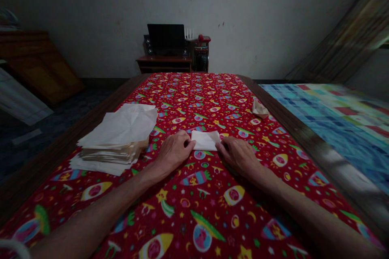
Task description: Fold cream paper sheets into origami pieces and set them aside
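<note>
A small folded sheet of white paper (206, 141) lies on the red patterned cloth (199, 107) between my hands. My left hand (176, 146) is closed on its left edge, the thumb resting on top. At the opposite edge my right hand (237, 151) pinches the paper, with the thumb at its near right corner. The fingers of both hands are curled and partly hidden. To the left of my left hand sits an uneven stack of paper sheets (121, 127), whitish on top and browner lower down. A small folded paper piece (259, 108) stands near the cloth's right edge.
The cloth covers a long table with dark wooden edges (279, 125). Beyond its far end are a monitor (167, 37) on a low stand (164, 60) and a red telephone (203, 38). A wooden cabinet (39, 64) is at left, a blue checked bed cover (322, 121) at right.
</note>
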`<state>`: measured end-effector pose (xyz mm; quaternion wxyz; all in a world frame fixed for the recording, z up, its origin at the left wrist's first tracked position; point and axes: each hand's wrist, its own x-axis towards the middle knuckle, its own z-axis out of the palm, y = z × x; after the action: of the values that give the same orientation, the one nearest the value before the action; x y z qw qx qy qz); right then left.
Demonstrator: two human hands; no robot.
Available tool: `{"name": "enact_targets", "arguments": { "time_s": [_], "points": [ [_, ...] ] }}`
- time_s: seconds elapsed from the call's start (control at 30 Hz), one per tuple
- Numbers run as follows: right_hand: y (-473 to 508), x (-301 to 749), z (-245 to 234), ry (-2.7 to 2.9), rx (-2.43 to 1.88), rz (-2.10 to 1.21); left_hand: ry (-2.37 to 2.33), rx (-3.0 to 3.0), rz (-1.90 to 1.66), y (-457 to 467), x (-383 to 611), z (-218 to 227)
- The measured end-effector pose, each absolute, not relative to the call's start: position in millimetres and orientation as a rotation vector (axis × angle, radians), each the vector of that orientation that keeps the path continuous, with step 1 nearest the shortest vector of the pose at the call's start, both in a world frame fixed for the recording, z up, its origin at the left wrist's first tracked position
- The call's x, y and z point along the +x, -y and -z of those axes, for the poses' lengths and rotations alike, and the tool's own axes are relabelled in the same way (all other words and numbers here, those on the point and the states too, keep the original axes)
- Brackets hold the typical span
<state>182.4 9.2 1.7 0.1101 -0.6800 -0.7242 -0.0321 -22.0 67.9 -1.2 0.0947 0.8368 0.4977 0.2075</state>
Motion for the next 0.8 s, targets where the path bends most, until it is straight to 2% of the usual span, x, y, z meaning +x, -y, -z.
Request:
{"name": "enact_targets", "arguments": {
  "time_s": [0.53,0.63,0.8],
  "points": [
    [-9.8,178.8,-2.6,2.137,-2.023,0.162,-1.494,2.682,-0.746,-63.8,-20.5,5.6],
    [-10.4,178.4,-3.1,2.14,-2.031,0.171,-1.258,2.822,-0.811,-60.1,-19.1,6.1],
    [-11.4,178.0,-3.8,2.147,-2.058,0.191,-0.845,3.005,-0.601,-47.6,-13.3,6.8]
  ]
}}
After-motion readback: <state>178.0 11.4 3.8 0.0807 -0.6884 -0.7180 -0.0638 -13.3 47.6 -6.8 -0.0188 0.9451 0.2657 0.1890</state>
